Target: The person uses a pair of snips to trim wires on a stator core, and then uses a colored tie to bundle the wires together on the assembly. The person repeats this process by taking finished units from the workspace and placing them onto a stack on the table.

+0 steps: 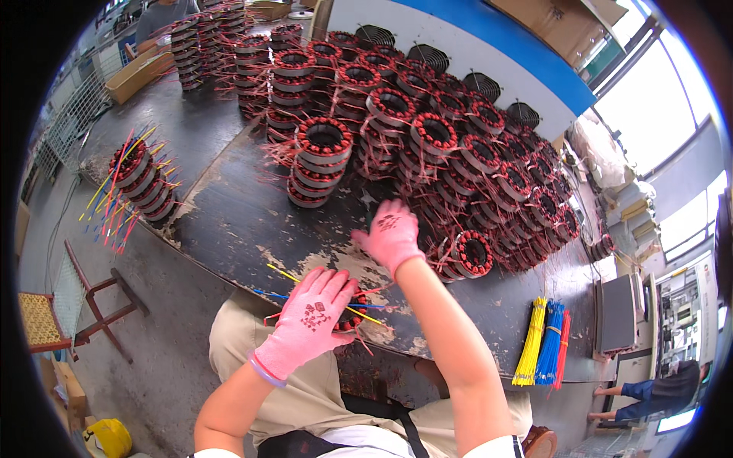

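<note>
My left hand [309,317], in a pink glove with a purple cuff, lies over a motor stator [353,314] at the table's near edge and grips it. Much of that stator is hidden under the palm; yellow, blue and red wires stick out around it. Further in, my right hand [392,235], also gloved in pink, reaches over the dark tabletop with its thumb apart from the fingers. A small dark item by its fingertips is too unclear to name. Just beyond stands a stack of stators [321,156] with red windings.
Many more stacked stators [473,183] crowd the table's middle and right. A separate stack [143,179] with coloured leads stands at the left. Bundled yellow, blue and red wires [548,343] lie at the right edge. A chair [84,305] is on the floor at left.
</note>
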`<state>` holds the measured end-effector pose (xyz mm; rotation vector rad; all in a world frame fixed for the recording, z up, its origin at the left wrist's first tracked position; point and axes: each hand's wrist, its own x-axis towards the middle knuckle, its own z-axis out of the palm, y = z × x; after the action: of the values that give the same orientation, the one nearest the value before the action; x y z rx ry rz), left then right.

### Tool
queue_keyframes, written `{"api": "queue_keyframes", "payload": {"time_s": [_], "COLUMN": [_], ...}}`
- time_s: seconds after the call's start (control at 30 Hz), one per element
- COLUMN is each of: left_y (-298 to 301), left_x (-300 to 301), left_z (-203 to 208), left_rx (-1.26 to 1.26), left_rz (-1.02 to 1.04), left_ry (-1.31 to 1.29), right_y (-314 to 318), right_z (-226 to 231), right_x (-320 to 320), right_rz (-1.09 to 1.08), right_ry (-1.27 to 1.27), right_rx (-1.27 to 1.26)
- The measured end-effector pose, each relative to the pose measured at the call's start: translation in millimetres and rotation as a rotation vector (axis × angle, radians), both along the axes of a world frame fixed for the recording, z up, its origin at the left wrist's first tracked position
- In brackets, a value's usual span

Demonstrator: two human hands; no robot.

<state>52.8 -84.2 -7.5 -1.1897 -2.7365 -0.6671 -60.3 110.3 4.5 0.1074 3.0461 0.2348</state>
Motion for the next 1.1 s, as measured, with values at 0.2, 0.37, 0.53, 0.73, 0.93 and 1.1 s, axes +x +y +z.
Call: {"api": "queue_keyframes", "payload": {"time_s": [0.2, 0.37, 0.53, 0.73, 0.93, 1.1], "left_y": [-26.4, -30.1, -31.6, -35.8, -29.0, 10.2], "left_x": [-10.6, -13.4, -14.6, -18.7, -16.1, -4.5], "left_z": [-5.7, -3.5, 1.7, 1.8, 6.8, 2.0], "left_rx": [0.021, 0.01, -0.011, -0.031, -0.013, -0.032], "left_rz": [0.025, -0.01, 0.042, 0.008, -0.004, -0.052], "left_ry": [0.021, 0.014, 0.025, -0.009, -0.041, -0.053], "right_y": [14.7, 10.5, -2.5, 7.1, 75.9, 117.7], "right_z": [5.0, 13.4, 16.8, 54.2, 40.8, 9.6], "right_x": [-31.6, -40.2, -32.0, 64.8, 178.4, 253.8], "right_rz": [-0.046, -0.082, -0.128, 0.189, -0.323, -0.543], "right_ry": [-0.264, -0.364, -0.18, 0.286, -0.32, -0.512], "right_rx": [0.111, 0.118, 0.095, -0.686, -1.949, -2.348]}}
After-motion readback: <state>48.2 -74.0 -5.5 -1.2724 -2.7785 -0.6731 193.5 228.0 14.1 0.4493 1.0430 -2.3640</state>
